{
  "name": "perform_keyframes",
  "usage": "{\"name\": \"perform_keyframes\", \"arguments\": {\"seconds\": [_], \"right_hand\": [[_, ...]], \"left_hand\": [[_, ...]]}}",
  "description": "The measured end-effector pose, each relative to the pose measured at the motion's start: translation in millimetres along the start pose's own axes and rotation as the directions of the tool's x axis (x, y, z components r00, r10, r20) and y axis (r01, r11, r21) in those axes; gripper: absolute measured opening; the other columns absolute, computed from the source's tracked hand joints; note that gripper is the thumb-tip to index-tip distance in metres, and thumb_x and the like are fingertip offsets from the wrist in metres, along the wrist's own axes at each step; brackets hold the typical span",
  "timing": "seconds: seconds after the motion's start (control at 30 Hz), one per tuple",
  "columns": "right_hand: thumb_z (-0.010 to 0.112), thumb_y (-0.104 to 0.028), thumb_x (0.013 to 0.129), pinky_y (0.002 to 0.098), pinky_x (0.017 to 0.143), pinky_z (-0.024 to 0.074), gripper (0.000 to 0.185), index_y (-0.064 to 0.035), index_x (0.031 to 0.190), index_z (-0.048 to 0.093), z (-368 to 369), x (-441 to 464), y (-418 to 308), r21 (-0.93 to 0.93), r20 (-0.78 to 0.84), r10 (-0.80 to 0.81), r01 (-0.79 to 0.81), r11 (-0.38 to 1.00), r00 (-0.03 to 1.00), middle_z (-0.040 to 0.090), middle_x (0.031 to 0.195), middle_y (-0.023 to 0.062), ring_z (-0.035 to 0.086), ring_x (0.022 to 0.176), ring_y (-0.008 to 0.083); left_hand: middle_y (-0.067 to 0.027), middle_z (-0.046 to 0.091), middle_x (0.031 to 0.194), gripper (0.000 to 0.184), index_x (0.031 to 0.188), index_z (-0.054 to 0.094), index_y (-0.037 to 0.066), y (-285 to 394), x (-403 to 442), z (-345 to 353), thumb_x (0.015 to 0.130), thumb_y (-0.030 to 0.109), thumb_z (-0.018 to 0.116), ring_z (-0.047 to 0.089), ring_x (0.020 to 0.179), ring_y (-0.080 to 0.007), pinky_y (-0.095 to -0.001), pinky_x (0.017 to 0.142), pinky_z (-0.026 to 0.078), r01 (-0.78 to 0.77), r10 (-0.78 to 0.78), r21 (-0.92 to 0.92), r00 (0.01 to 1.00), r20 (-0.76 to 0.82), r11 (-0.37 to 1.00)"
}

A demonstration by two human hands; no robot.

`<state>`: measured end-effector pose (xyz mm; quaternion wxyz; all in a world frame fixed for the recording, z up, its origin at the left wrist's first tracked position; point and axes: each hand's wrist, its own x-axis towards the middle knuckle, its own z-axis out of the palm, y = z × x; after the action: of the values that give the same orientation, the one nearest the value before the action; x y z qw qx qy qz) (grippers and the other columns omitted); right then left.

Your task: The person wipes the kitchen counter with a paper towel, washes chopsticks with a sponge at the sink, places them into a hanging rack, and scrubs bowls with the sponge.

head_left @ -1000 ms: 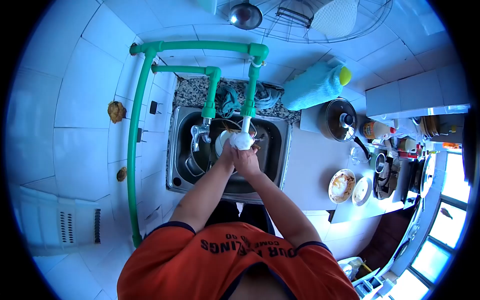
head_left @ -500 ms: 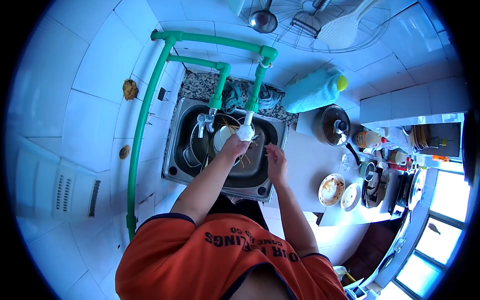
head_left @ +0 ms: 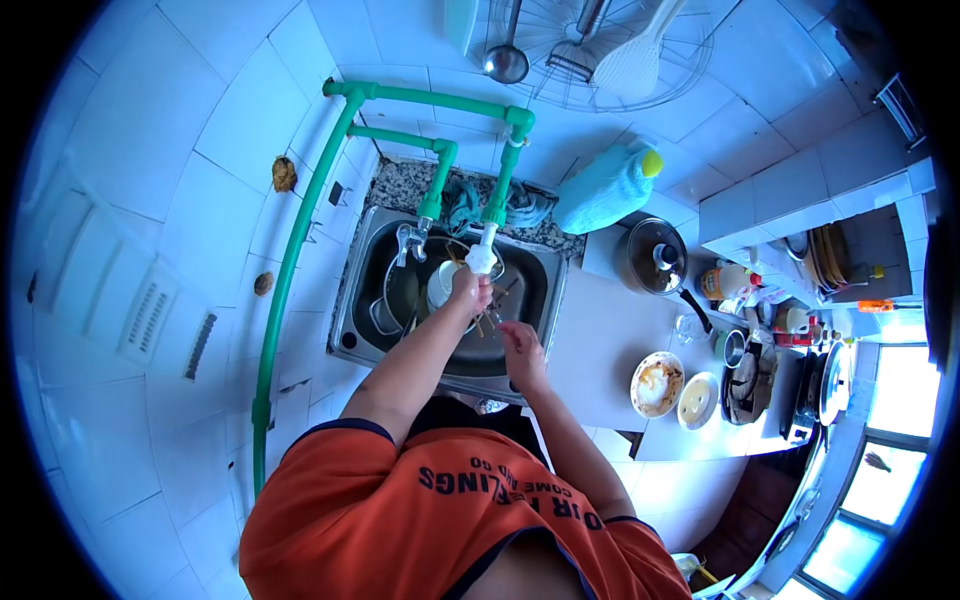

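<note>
My left hand (head_left: 470,292) is over the sink, just below the white tap nozzle (head_left: 482,258). Its fingers are curled closed, and what they hold is hidden. To the right, and a little nearer to me, my right hand (head_left: 522,355) has its fingertips pinched; something small and thin may be between them, too small to name. Under the hands, the steel sink (head_left: 545,300) holds a large pot (head_left: 378,315), a white bowl (head_left: 438,285) partly behind my left hand, and several thin sticks like chopsticks (head_left: 481,328).
Green pipes (head_left: 290,270) run along the wall to a second, metal tap (head_left: 410,243). On the right counter are a lidded pan (head_left: 655,257), a dirty plate (head_left: 657,385), a pale dish (head_left: 698,401) and a small pot (head_left: 732,347). A cloth-covered bottle (head_left: 605,190) leans behind.
My right hand has moved left and toward me, closer to my left hand. My left hand stays under the nozzle. The whole view has shifted slightly.
</note>
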<state>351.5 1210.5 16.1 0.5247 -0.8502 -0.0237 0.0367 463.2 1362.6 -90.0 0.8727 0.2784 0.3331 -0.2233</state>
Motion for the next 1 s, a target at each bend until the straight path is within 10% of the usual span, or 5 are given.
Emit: {"name": "perform_keyframes", "arguments": {"seconds": [0.3, 0.43, 0.57, 0.6, 1.0], "right_hand": [[0.054, -0.007, 0.084, 0.0311, 0.072, 0.0467, 0.018, -0.0054, 0.101, 0.06, -19, -25, -6, 0.035, 0.074, 0.095, -0.098, 0.995, 0.993, 0.059, 0.094, 0.0125, 0.059, 0.082, 0.0227], [0.055, -0.009, 0.083, 0.0287, 0.071, 0.0461, 0.015, -0.003, 0.096, 0.061, -28, -36, 12, -0.015, 0.026, 0.164, -0.164, 0.986, 0.986, 0.06, 0.089, 0.0118, 0.059, 0.078, 0.0206], [0.054, -0.007, 0.084, 0.0288, 0.069, 0.0464, 0.014, -0.0031, 0.095, 0.061, -33, -25, 7, -0.03, 0.001, 0.009, -0.008, 1.0, 1.0, 0.06, 0.089, 0.0119, 0.059, 0.077, 0.0205], [0.054, -0.007, 0.084, 0.0288, 0.069, 0.0464, 0.014, -0.0031, 0.095, 0.061, -34, -17, 0, -0.026, 0.004, 0.001, -0.001, 1.0, 1.0, 0.06, 0.089, 0.0119, 0.059, 0.077, 0.0205], [0.05, -0.001, 0.079, 0.0376, 0.075, 0.0459, 0.026, -0.0026, 0.104, 0.056, -3, 39, -59, -0.217, 0.034, -0.471, 0.467, 0.858, 0.881, 0.056, 0.102, 0.0164, 0.056, 0.089, 0.0326]], "left_hand": [[-0.0151, 0.057, 0.102, 0.041, 0.106, 0.051, 0.0, 9, -3, 7, 0.092, 0.032, 0.032, 0.059, 0.089, -0.0269, -0.0324, 0.074, 0.052, 0.047, -0.006, -0.403, 0.995, 0.104, 0.914], [-0.0147, 0.056, 0.095, 0.027, 0.108, 0.049, -0.001, -1, 2, 1, 0.09, 0.018, 0.045, 0.058, 0.083, -0.0261, -0.0294, 0.07, 0.054, 0.004, -0.028, -0.499, 0.999, -0.039, 0.866], [-0.0058, 0.049, 0.069, 0.008, 0.09, 0.05, 0.004, -11, 25, -35, 0.086, 0.01, 0.049, 0.049, 0.053, -0.0147, -0.0236, 0.042, 0.041, 0.095, 0.004, -0.306, 0.952, 0.307, 0.947], [-0.0021, 0.042, 0.06, 0.006, 0.083, 0.048, 0.007, -11, 21, -22, 0.088, 0.011, 0.047, 0.038, 0.042, -0.0109, -0.0232, 0.034, 0.03, 0.011, -0.017, -0.224, 1.0, -0.023, 0.974], [0.0051, 0.035, 0.049, 0.038, 0.06, 0.04, 0.018, 9, -90, 11, 0.092, 0.039, 0.041, 0.03, 0.035, -0.0084, -0.0233, 0.032, 0.018, -0.255, 0.277, 0.122, 0.934, -0.225, 0.959]]}}
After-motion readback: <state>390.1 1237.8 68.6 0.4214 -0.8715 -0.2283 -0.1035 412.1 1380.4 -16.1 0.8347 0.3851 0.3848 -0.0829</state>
